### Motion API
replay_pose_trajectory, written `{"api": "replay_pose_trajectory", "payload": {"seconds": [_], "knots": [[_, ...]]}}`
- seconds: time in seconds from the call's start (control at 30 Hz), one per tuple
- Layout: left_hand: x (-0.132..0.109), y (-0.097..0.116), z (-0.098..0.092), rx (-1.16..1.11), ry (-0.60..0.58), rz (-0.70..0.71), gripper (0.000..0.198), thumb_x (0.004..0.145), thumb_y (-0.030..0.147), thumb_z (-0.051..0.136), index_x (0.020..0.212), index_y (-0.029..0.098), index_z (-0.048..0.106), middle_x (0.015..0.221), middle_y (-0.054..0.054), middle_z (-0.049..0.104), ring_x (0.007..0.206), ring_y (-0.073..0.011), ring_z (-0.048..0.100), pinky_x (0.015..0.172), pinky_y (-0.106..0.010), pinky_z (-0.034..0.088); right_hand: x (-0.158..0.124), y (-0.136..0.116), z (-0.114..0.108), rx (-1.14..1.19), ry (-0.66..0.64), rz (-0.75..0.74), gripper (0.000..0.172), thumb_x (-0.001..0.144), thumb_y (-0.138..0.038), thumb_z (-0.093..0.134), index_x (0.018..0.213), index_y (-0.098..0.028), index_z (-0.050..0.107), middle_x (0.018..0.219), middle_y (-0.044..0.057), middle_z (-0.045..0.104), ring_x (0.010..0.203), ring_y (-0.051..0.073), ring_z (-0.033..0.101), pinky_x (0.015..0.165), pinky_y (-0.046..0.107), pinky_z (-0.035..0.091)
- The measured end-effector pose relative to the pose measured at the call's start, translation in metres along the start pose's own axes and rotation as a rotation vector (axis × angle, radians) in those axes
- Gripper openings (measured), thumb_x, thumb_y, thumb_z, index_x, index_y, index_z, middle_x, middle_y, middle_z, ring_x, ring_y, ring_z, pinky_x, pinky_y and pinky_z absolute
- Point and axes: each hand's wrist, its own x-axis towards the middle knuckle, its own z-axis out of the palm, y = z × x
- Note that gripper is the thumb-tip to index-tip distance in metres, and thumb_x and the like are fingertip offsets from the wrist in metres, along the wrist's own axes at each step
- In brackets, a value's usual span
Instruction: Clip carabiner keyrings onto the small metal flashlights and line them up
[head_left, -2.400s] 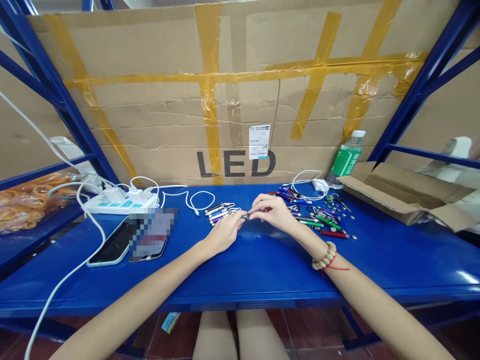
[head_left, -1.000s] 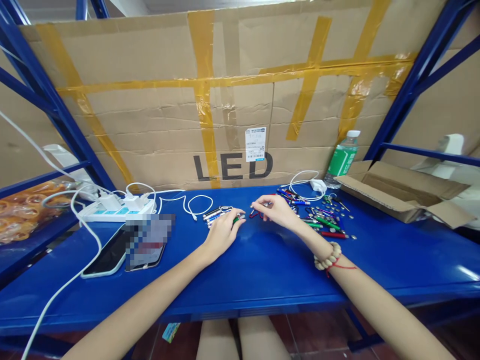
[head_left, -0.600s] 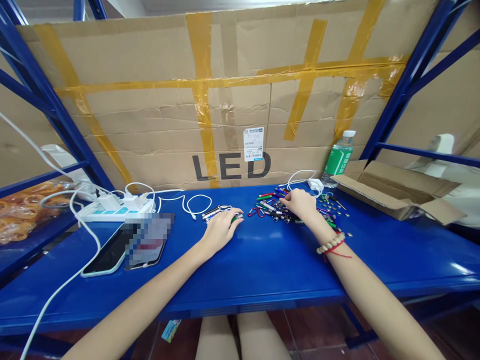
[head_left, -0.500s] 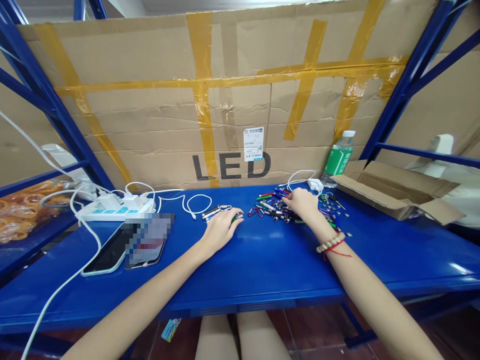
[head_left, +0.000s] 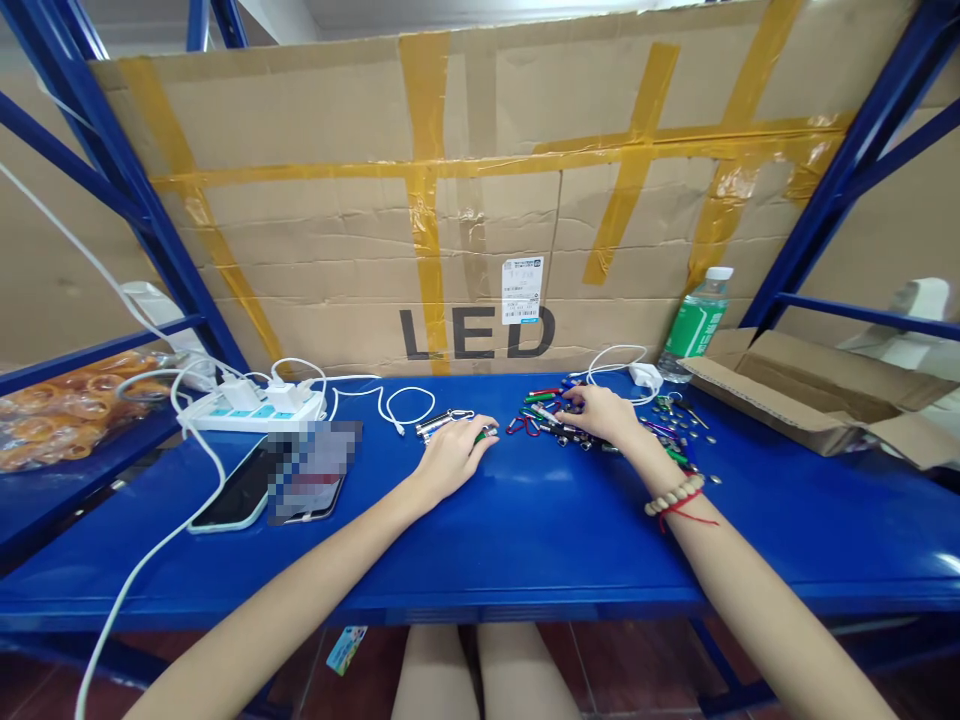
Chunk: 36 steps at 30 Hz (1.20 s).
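Observation:
On the blue table, my left hand (head_left: 452,458) rests with its fingers curled round a small green and silver mini flashlight (head_left: 482,435), mostly hidden by the fingers. Just behind that hand lie a few silver mini flashlights (head_left: 433,424) with a carabiner clip. My right hand (head_left: 606,412), with a beaded bracelet (head_left: 675,495) at the wrist, reaches over a pile of colourful mini flashlights (head_left: 541,412) with clips. Its thumb and fingertips are pinched together at the pile; what lies between them is too small to make out.
Small round metal pieces (head_left: 711,439) are scattered right of the pile. Behind stand a green-labelled bottle (head_left: 697,325) and an open cardboard box (head_left: 795,405). Two phones (head_left: 232,495) and a power strip (head_left: 214,412) with white cables lie left. A large cardboard sheet (head_left: 337,250) closes off the back.
The view has shifted, so the scene sits slightly farther right. My right hand has drawn a little left across the pile, its fingertips now showing. My left hand keeps its place and hold.

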Motion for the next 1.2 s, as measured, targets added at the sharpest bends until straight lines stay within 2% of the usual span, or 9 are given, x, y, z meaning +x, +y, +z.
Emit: {"api": "replay_pose_trajectory", "payload": {"seconds": [0.17,0.27,0.4,0.53,0.73,0.8,0.9,1.03,1.2], "knots": [[0.000,0.000,-0.001,-0.007,-0.004,0.005,0.018,0.090,0.028,0.042,0.100,0.018,0.053,0.096,-0.005,0.066,0.089,-0.0188,0.062,0.080,-0.031,0.047,0.007,0.005,0.017,-0.032,-0.047,-0.201,0.038,0.084,-0.043,0.045,0.112,-0.022,0.061,0.111,0.008,0.060,0.102,0.021,0.056,0.083,0.028,0.043],[0.000,0.001,-0.003,0.002,-0.005,-0.010,0.019,0.090,0.028,0.043,0.102,0.017,0.053,0.097,-0.005,0.065,0.090,-0.0185,0.061,0.081,-0.031,0.047,0.012,0.009,0.023,-0.041,-0.061,-0.205,0.034,0.085,-0.038,0.044,0.108,-0.024,0.063,0.108,0.006,0.063,0.100,0.021,0.057,0.080,0.028,0.043],[0.000,0.000,-0.009,0.078,0.030,-0.077,0.026,0.091,0.026,0.039,0.114,0.018,0.049,0.096,-0.005,0.064,0.089,-0.0177,0.060,0.081,-0.030,0.046,0.019,0.016,0.028,0.016,-0.040,-0.208,0.031,0.082,-0.036,0.047,0.102,-0.022,0.066,0.095,0.004,0.067,0.084,0.018,0.062,0.068,0.025,0.045],[0.003,-0.008,-0.015,0.169,0.045,-0.175,0.021,0.092,0.025,0.035,0.104,0.018,0.052,0.093,-0.004,0.063,0.085,-0.0171,0.058,0.079,-0.028,0.045,0.023,0.019,0.032,0.080,0.017,-0.195,0.024,0.078,-0.035,0.052,0.090,-0.021,0.069,0.083,0.003,0.068,0.077,0.017,0.063,0.063,0.022,0.045],[0.008,-0.032,-0.033,0.378,0.067,-0.511,0.024,0.094,0.023,0.027,0.101,0.014,0.048,0.088,-0.008,0.061,0.085,-0.0200,0.057,0.075,-0.029,0.044,0.024,0.021,0.036,0.109,0.041,-0.165,0.019,0.073,-0.030,0.056,0.085,-0.021,0.069,0.076,0.003,0.068,0.073,0.016,0.063,0.063,0.022,0.046],[0.006,-0.039,-0.040,0.465,0.098,-0.643,0.026,0.094,0.022,0.026,0.101,0.011,0.048,0.092,-0.011,0.061,0.090,-0.0224,0.056,0.083,-0.035,0.041,0.025,0.023,0.037,0.117,0.036,-0.177,0.021,0.073,-0.032,0.055,0.085,-0.021,0.069,0.076,0.003,0.068,0.072,0.016,0.063,0.062,0.023,0.046],[0.001,-0.049,-0.051,0.551,0.141,-0.813,0.027,0.093,0.019,0.026,0.104,0.007,0.047,0.100,-0.014,0.059,0.099,-0.0271,0.053,0.096,-0.052,0.028,0.026,0.024,0.038,0.127,0.025,-0.177,0.023,0.073,-0.035,0.054,0.085,-0.022,0.069,0.075,0.002,0.068,0.071,0.017,0.063,0.059,0.024,0.045],[-0.006,-0.066,-0.064,0.525,0.168,-0.966,0.031,0.092,0.017,0.025,0.108,0.005,0.048,0.104,-0.017,0.058,0.107,-0.0309,0.048,0.097,-0.064,0.016,0.026,0.024,0.035,0.139,-0.009,-0.151,0.025,0.073,-0.037,0.053,0.087,-0.022,0.069,0.079,0.003,0.068,0.073,0.018,0.064,0.059,0.024,0.044],[-0.012,-0.086,-0.082,0.428,0.216,-1.191,0.033,0.090,0.018,0.029,0.110,0.003,0.051,0.118,-0.024,0.048,0.117,-0.0337,0.039,0.095,-0.066,0.020,0.023,0.018,0.028,0.143,-0.097,-0.077,0.029,0.076,-0.039,0.052,0.093,-0.021,0.068,0.086,0.005,0.068,0.079,0.019,0.063,0.065,0.024,0.044]]}}
